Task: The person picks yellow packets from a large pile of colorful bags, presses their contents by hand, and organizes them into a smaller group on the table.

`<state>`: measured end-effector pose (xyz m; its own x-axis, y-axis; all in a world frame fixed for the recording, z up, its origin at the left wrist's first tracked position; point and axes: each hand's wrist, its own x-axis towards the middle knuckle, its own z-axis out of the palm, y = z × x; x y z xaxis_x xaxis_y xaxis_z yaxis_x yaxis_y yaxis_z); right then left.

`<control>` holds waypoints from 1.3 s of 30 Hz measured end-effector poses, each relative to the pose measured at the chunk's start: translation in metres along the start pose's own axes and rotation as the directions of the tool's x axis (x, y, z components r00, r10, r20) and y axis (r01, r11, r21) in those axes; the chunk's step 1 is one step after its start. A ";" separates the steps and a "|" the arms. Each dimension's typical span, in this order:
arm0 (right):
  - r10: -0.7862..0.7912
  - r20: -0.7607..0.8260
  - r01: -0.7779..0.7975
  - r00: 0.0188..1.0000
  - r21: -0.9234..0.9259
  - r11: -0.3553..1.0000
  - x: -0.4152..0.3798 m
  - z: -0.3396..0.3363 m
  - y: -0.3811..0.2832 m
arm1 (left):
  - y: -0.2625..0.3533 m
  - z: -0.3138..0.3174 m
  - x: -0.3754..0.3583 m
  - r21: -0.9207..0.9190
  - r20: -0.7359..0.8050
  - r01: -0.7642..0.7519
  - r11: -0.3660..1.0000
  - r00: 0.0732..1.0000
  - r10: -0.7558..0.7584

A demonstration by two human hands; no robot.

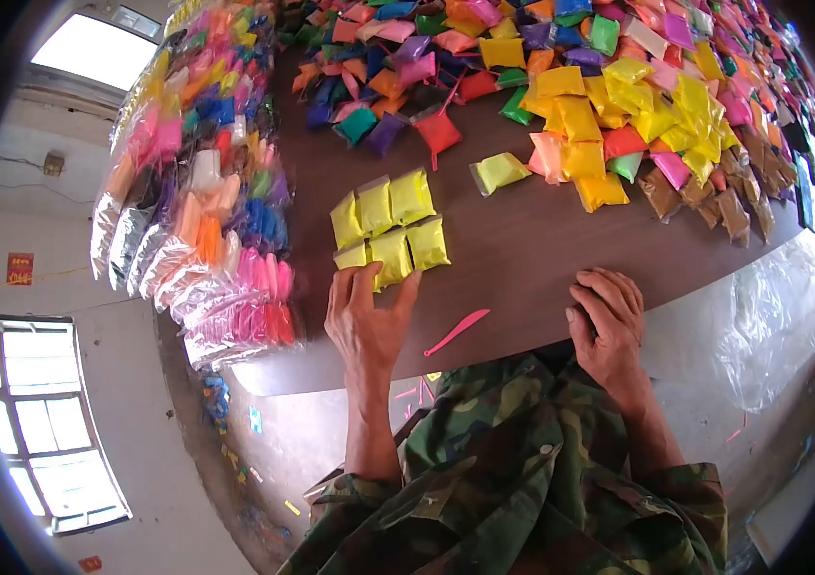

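Several small yellow clay-like packets (410, 197) lie in two neat rows on the brown table. My left hand (366, 311) is at the near row; its thumb and fingers are spread and touch the lower edges of a middle packet (389, 255) and the left one. A pink plastic knife (457, 332) lies on the table to the right of that hand. At the table's front edge rests my right hand (609, 324), its fingers curled loosely with nothing visible in them. One paler yellow packet (500, 172) lies apart, beyond the rows.
A large heap of coloured packets (484, 57) covers the far side, with yellow-orange ones (575, 120) and brown ones (735, 196) nearer. Bagged packets (225, 240) are stacked high along the left edge. Clear plastic bags (762, 321) hang at the right. A red packet (437, 130) lies before the heap.
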<state>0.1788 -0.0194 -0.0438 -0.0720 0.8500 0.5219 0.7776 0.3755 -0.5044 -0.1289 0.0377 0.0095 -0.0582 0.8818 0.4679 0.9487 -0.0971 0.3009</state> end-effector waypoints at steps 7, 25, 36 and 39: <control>-0.002 0.009 0.002 1.000 -0.016 1.000 0.000 0.000 0.000 | -0.008 0.007 -0.005 -0.039 0.007 -0.061 0.997 0.998 0.062; 0.019 -0.011 -0.019 1.000 0.016 1.000 0.001 -0.002 0.000 | 0.083 0.108 0.086 -0.243 0.116 -0.356 0.902 0.913 0.392; 0.328 0.274 -0.427 0.904 0.610 0.668 0.011 -0.022 -0.011 | 0.108 0.022 0.008 -0.680 0.520 0.000 0.733 0.705 0.482; 0.411 0.455 -0.595 0.790 0.732 0.333 0.002 -0.014 -0.014 | 0.102 0.019 -0.005 -0.692 0.607 0.172 0.701 0.665 0.435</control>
<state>0.1763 -0.0282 -0.0256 -0.0212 0.9939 -0.1083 -0.1556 -0.1103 -0.9816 -0.0260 0.0320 0.0221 0.5625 0.8245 -0.0618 0.4403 -0.2354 0.8664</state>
